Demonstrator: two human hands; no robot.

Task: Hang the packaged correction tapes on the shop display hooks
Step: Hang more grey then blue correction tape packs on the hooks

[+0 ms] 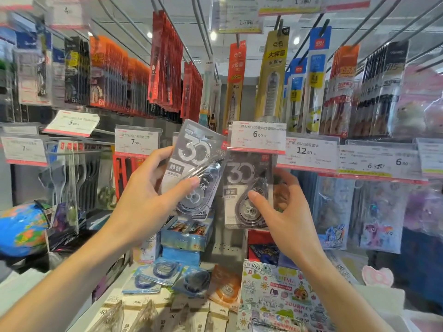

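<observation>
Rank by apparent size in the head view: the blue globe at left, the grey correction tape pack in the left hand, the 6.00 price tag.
1. Grey correction tape pack, though nearness to the camera inflates it.
2. Blue globe, partly cut off by the frame.
3. White 6.00 price tag.

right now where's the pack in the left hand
In the head view, the left hand holds the tilted correction tape pack centre frame, just left of the pack under the 6.00 price tag.

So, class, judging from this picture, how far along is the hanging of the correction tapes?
Done: none clearly hung yet. In hand: the right hand steadies a grey pack under the 6.00 price tag; the left hand holds another pack. Left: blue and orange packs on the shelf below.
</observation>
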